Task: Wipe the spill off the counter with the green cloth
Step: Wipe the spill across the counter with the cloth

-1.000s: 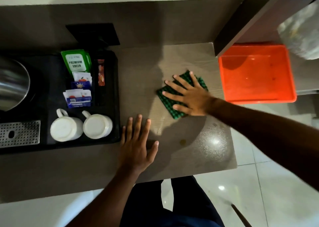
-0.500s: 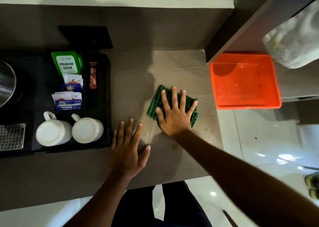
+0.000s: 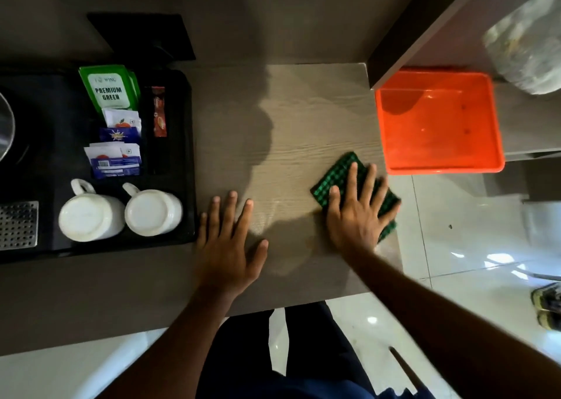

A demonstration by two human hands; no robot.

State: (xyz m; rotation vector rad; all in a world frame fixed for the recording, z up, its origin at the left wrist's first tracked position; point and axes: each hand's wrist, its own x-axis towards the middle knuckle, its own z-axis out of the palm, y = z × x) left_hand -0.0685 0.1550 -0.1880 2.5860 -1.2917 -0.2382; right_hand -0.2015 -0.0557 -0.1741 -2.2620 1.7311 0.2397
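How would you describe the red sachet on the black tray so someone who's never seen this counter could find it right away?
Start at the black tray on the left of the counter, the one holding two upturned white mugs. Along its right edge, beside the stack of tea packets headed by a green one reading PREMIUM GREEN, lies the red sachet. It is the only long, narrow, red packet there.

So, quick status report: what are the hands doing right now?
Right hand flat on green cloth, near counter edge. Left hand flat, empty. Nothing blocking.
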